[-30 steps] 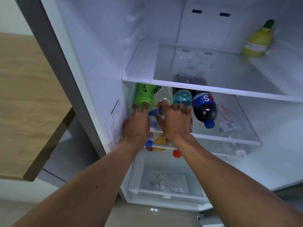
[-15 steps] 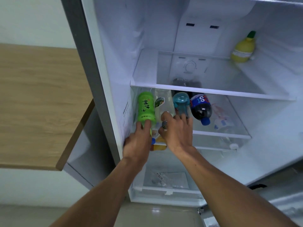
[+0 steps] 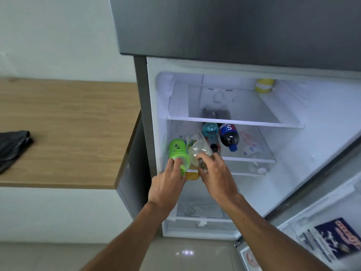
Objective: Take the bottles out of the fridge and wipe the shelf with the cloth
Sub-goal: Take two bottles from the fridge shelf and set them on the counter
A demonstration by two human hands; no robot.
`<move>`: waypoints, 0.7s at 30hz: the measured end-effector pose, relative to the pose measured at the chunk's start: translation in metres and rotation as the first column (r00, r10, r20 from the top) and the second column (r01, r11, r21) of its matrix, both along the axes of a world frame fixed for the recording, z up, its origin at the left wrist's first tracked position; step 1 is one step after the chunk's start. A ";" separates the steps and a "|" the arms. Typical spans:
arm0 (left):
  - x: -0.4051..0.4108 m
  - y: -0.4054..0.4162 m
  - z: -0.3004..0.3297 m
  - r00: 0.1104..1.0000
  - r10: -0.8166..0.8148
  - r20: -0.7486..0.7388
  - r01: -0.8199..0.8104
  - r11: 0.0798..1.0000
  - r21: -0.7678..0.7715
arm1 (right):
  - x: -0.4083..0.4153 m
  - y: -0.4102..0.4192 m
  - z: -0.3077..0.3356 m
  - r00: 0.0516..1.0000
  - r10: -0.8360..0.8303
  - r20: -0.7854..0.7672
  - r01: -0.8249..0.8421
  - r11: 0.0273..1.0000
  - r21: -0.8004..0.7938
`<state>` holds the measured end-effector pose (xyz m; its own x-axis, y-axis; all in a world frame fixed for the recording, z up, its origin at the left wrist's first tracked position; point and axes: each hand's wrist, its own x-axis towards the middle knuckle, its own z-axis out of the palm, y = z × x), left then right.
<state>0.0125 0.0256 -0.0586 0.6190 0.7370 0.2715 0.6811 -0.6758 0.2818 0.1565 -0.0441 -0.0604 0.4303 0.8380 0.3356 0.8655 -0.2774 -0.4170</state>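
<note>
Both arms extended forward, left hand (image 3: 168,184) and right hand (image 3: 218,177) each clenched.

A wooden counter (image 3: 68,130) stands left of the fridge. A yellow jar (image 3: 264,85) sits on the upper shelf, a dark-blue packet (image 3: 340,236) in the door rack.

Dark cola bottle (image 3: 228,136) label shows "ST".

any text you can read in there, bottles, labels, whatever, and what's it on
"S" in white, with other letters cut off: dark cola bottle.
White characters, too blurred to read: green bottle.
Oval label, illegible: clear bottle.
Orange lettering, blurred: dark blue packet in the door.
</note>
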 end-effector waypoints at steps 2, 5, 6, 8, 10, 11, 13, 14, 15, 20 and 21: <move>-0.005 -0.004 0.017 0.999 -0.011 0.031 0.011 1.000 -0.018 | -0.001 -0.004 0.022 1.000 0.004 -0.001 -0.004 1.000 0.010; -0.008 -0.005 0.041 0.996 -0.029 0.084 0.038 0.994 -0.102 | 0.005 -0.005 0.059 1.000 0.025 -0.013 -0.025 0.999 0.041; -0.011 -0.006 0.048 0.996 -0.031 0.088 0.043 0.989 -0.143 | 0.007 -0.005 0.070 0.999 0.022 -0.028 -0.021 0.999 0.030; -0.019 -0.012 0.059 0.997 -0.013 0.072 0.028 0.975 -0.220 | 0.012 -0.007 0.090 0.997 0.000 -0.081 -0.003 0.999 -0.033; -0.032 -0.019 0.066 0.997 0.014 0.070 0.007 0.954 -0.301 | 0.013 -0.014 0.108 0.988 -0.018 -0.150 -0.001 0.992 -0.126; -0.039 -0.021 0.068 0.997 0.022 0.078 0.007 0.937 -0.348 | 0.011 -0.019 0.113 0.984 -0.020 -0.179 -0.012 0.985 -0.175; -0.058 -0.028 0.077 0.996 0.026 0.087 0.014 0.904 -0.428 | 0.003 -0.030 0.124 0.975 0.009 -0.221 -0.071 0.959 -0.274; -0.067 -0.030 0.082 0.996 0.025 0.084 0.015 0.895 -0.446 | -0.003 -0.036 0.127 0.971 0.026 -0.236 -0.102 0.944 -0.315; -0.077 -0.034 0.089 0.997 0.026 0.077 0.011 0.894 -0.448 | -0.010 -0.042 0.131 0.967 0.042 -0.251 -0.131 0.928 -0.348; -0.122 -0.053 0.134 0.998 0.008 0.061 0.017 0.919 -0.394 | -0.048 -0.067 0.155 0.949 0.167 -0.266 -0.271 0.864 -0.425; -0.128 -0.054 0.143 0.999 -0.005 0.051 0.024 0.924 -0.382 | -0.054 -0.071 0.161 0.946 0.188 -0.266 -0.289 0.858 -0.425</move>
<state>-0.1159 -0.0287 0.0846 0.6235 0.7818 0.0007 0.6514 -0.5200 0.5525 0.1025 -0.1146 0.1001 0.2140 0.9601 -0.1802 0.8370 -0.2753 -0.4728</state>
